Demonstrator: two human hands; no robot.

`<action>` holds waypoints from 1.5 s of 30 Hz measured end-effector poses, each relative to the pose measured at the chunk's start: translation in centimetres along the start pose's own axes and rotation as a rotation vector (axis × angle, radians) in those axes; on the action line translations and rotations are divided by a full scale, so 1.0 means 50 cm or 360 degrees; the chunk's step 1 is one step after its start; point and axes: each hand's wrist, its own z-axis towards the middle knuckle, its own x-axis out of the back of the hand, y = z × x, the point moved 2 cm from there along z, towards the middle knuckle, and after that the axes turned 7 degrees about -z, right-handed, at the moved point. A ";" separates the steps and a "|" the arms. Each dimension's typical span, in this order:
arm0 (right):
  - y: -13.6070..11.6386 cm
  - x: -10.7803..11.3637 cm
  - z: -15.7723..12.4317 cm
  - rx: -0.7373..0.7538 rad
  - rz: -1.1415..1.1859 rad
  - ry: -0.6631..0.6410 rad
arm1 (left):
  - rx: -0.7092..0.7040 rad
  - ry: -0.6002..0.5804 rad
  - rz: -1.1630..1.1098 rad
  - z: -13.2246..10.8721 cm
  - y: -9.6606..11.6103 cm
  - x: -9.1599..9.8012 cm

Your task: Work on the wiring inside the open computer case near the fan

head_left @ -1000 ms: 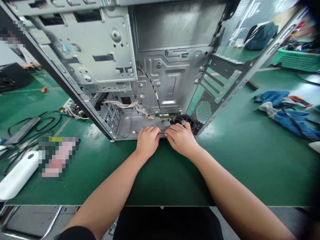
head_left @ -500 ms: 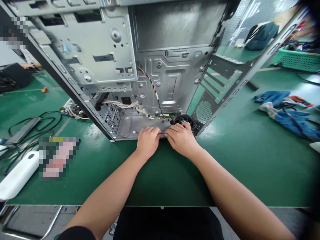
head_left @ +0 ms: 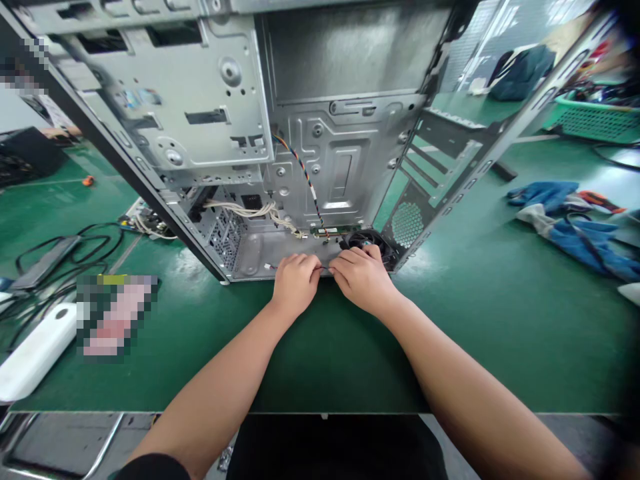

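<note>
My left hand [head_left: 297, 283] is closed, its fingertips pinching a thin dark cable [head_left: 325, 268] at the front bottom edge of an open metal computer case [head_left: 345, 123]. Close beside it, my right hand [head_left: 364, 279] is closed on the same cable, leaving a short stretch visible between both hands. A small white plug [head_left: 269, 266] sticks out left of my left hand, apparently at the cable's end. Behind my right hand lies a black fan [head_left: 366, 238], partly hidden by my fingers. A green memory stick [head_left: 329, 231] rests on the case floor beyond the hands.
Inside the case run a multicoloured twisted cable [head_left: 305, 172] and a bundle of white wires [head_left: 245, 211]. Left on the green table [head_left: 200, 360] are black cords [head_left: 50, 257] and a white power strip [head_left: 43, 347]. Blue gloves [head_left: 570, 220] and a green basket [head_left: 595, 120] lie right.
Both hands keep their hold on the cable in nearly the same place. The whole view has shifted very slightly.
</note>
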 end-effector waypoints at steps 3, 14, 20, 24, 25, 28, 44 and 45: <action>0.001 -0.003 -0.001 -0.0001 0.0006 0.0002 | 0.0002 -0.0015 -0.0003 0.000 -0.001 -0.002; 0.000 0.000 0.001 0.0001 0.0001 0.0014 | -0.0007 -0.0009 0.0010 0.001 0.002 0.001; 0.000 -0.001 0.001 0.0005 -0.0006 0.0017 | -0.0025 0.0016 -0.0008 0.000 0.001 0.000; 0.000 -0.002 0.002 0.0002 0.0000 0.0012 | -0.0023 0.0041 -0.0040 -0.001 0.000 -0.001; 0.000 -0.002 0.002 0.0001 0.0002 0.0013 | -0.0021 0.0046 -0.0048 -0.001 0.000 -0.001; 0.000 -0.001 0.001 0.0003 0.0000 0.0013 | -0.0009 0.0041 -0.0067 0.000 0.000 -0.001; -0.001 0.001 0.001 -0.0010 0.0000 0.0001 | -0.0010 -0.0044 -0.0004 0.003 0.005 0.004; 0.000 0.002 0.001 -0.0010 -0.0001 0.0000 | -0.0008 -0.0045 0.0001 0.002 0.004 0.004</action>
